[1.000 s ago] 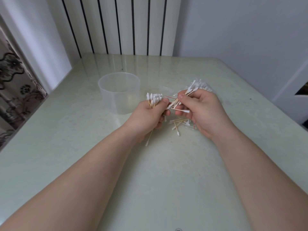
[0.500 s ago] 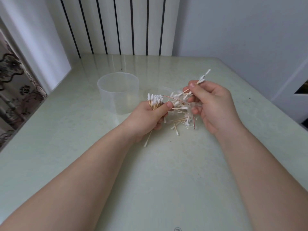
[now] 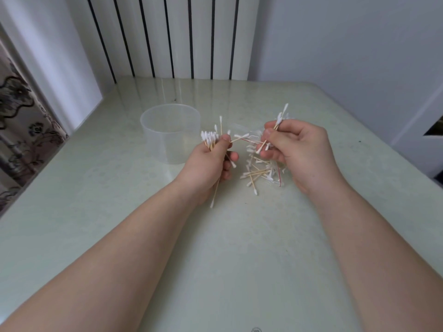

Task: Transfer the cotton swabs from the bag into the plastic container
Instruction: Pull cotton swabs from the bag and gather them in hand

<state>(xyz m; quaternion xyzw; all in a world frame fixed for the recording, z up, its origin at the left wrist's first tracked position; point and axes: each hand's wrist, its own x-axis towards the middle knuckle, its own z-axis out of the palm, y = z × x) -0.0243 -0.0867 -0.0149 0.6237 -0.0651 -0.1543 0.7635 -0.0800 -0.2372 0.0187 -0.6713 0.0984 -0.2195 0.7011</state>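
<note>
Swabs (image 3: 209, 137) are held bunched, tips up, in the left grip (image 3: 208, 166), just right of the container (image 3: 170, 133) (the nearer hand); a few more are pinched in the right grip (image 3: 299, 152) above the bag (image 3: 275, 173), midway across the table (image 3: 119, 212).

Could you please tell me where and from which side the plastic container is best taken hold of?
Probably by its side wall, a hand wrapping round the plastic container from its left, the free side. It stands upright, round and straight-walled, open at the top; the left hand, holding cotton swabs, crowds its right.
</note>
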